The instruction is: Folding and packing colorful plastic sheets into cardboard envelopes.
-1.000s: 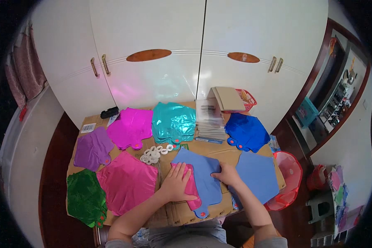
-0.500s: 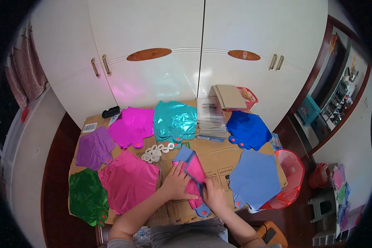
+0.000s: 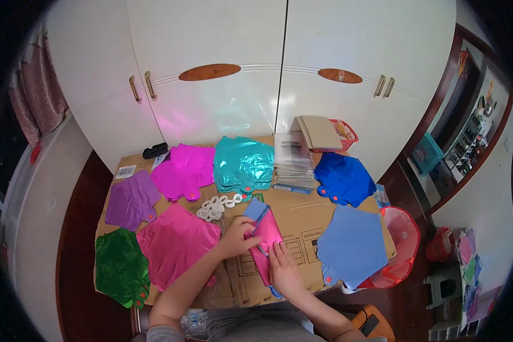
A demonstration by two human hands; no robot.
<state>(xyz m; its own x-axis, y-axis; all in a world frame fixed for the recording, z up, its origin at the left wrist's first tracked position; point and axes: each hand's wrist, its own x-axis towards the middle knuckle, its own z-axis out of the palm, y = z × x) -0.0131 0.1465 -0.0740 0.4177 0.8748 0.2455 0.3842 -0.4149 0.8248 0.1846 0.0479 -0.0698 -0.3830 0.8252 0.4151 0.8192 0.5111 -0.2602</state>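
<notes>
A narrow folded bundle of pink and blue foil balloons [image 3: 272, 229] lies slanted on the cardboard before me. Its far end shows blue, and a little blue peeks out at the near end. My right hand [image 3: 285, 273] rests flat on the pink foil, fingers stretched out, over the lower half. At the bundle's left edge is my left hand [image 3: 237, 236], its thumb and fingers apart and slightly bent. White ring-shaped rolls [image 3: 212, 212] sit in a heap beyond my left hand. Left of that forearm spreads a flat pink foil balloon stack [image 3: 176, 245].
Flat foil balloons surround the cardboard [image 3: 299, 214]: green [image 3: 119, 268], purple [image 3: 132, 199], magenta [image 3: 183, 170], teal [image 3: 243, 164], dark blue [image 3: 345, 178] and light blue [image 3: 352, 245]. Clear packets [image 3: 293, 168] stand at the back by a red basket [image 3: 347, 137]. A red tub [image 3: 402, 242] stands right.
My right hand has moved from the bundle's right edge to lie on top of it. My left hand has drawn back from pressing on the foil to its left edge. Pink foil covers more of the bundle.
</notes>
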